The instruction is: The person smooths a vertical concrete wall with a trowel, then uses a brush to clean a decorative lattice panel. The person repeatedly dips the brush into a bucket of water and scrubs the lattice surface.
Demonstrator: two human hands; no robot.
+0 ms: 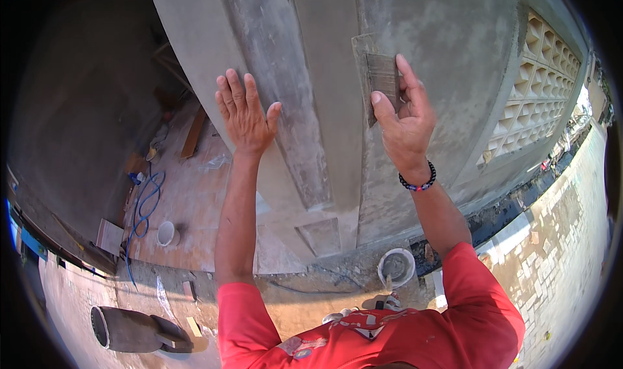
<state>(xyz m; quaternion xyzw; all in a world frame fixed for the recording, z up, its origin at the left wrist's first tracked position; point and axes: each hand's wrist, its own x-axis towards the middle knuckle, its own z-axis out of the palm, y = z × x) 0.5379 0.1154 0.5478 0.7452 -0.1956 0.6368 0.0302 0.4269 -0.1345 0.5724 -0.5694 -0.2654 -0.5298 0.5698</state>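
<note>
So the right hand (409, 119) has a thin rectangular plate (383, 77) pinched between thumb and fingers, up at the grey wall (448, 77), right by the vertical edge of a raised band (331, 109). The left hand (250, 119) is spread wide with nothing in it, near the wall's left side; can't tell if it's touching. For what it's worth, I'd keep the plate's long edge lined up with that band, press evenly and go with long, light strokes, since tipping a corner in would probably gouge the surface. Texture-wise, the wall looks like cement render, smooth in places and blotchy in others, with a long sunken strip (279, 77) and a small recessed panel (318, 236) lower down. Off to the right there's a cream block lattice (535, 87), and below sits a pale round bucket (381, 266) with grey stuff inside.
</note>
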